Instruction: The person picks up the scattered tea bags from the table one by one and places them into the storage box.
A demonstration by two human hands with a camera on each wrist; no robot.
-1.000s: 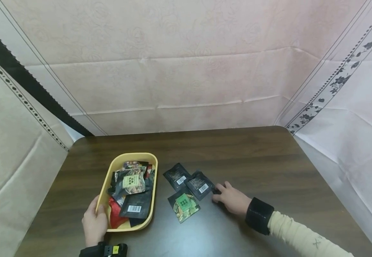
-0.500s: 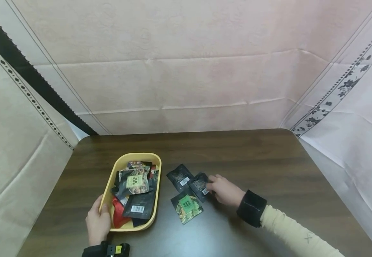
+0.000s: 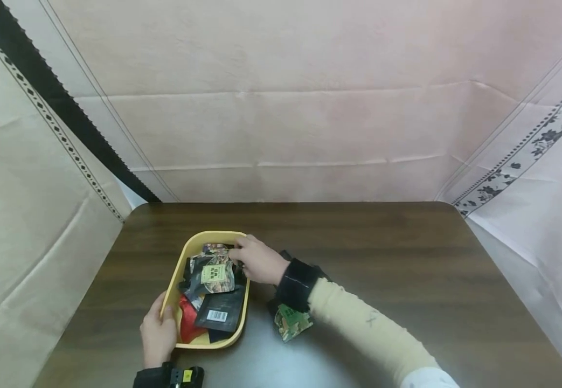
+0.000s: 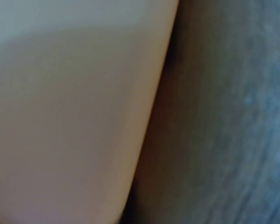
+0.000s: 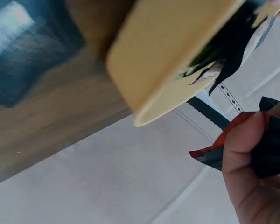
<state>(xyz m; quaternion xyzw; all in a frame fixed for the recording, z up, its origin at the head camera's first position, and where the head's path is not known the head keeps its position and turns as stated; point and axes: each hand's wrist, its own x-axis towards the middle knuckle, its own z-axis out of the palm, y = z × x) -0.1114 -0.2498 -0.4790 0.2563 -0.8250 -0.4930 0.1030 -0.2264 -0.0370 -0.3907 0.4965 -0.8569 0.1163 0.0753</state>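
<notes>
In the head view, my left hand (image 3: pixel 158 331) grips the left rim of a yellow plastic basket (image 3: pixel 178 277), thumb inside. Several dark food sachets (image 3: pixel 227 307) and a red one (image 3: pixel 189 320) fill it. My right hand (image 3: pixel 258 258) reaches over the basket's far right rim. The right wrist view shows that hand's thumb and fingers pinching a dark sachet with a red edge (image 5: pixel 217 149). A sachet with a green label (image 3: pixel 290 320) lies on the table, partly hidden by my right wrist. Dark sachets behind the wrist are mostly covered.
The brown wooden table (image 3: pixel 407 269) has light patterned cloth (image 3: pixel 310 134) hung behind and at both sides. The left wrist view is blurred, with a smooth pale surface beside the tabletop (image 4: pixel 238 116). A dark sachet with a barcode (image 5: pixel 32 51) lies outside the basket.
My right hand nudged a dark sachet leftward on the table, left it, and moved left to the basket, where it now pinches a sachet. My left hand keeps gripping the rim.
</notes>
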